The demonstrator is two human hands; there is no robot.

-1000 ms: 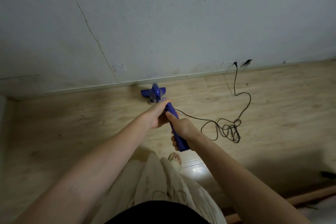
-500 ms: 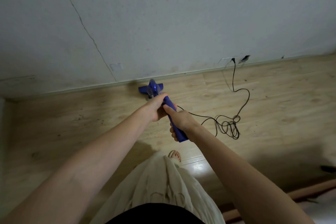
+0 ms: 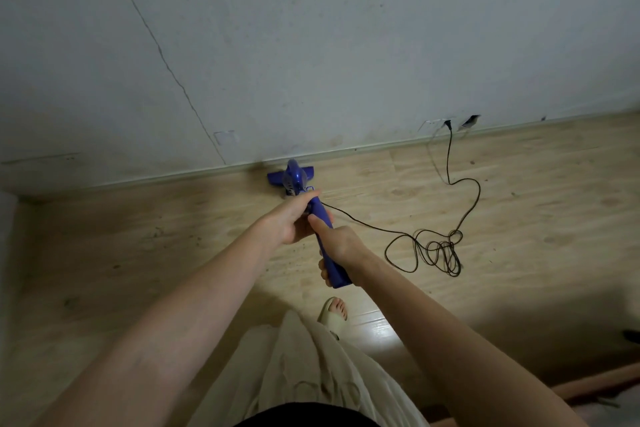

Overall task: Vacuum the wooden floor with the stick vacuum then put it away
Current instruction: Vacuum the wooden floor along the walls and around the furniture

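Stick vacuum [image 3: 294, 180], one, blue, gripped by left hand [image 3: 289, 220] and right hand [image 3: 341, 243], one cord [image 3: 446, 246] coiled on wooden floor [image 3: 138, 246]

Dim, soft — wide-angle edge warp

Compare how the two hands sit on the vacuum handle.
The left hand grips the blue handle farther up, nearer the vacuum head; the right hand grips nearer the handle's end. The left hand comes in from the left side, the right from the right, thumb laid along the handle. Both curl round it.
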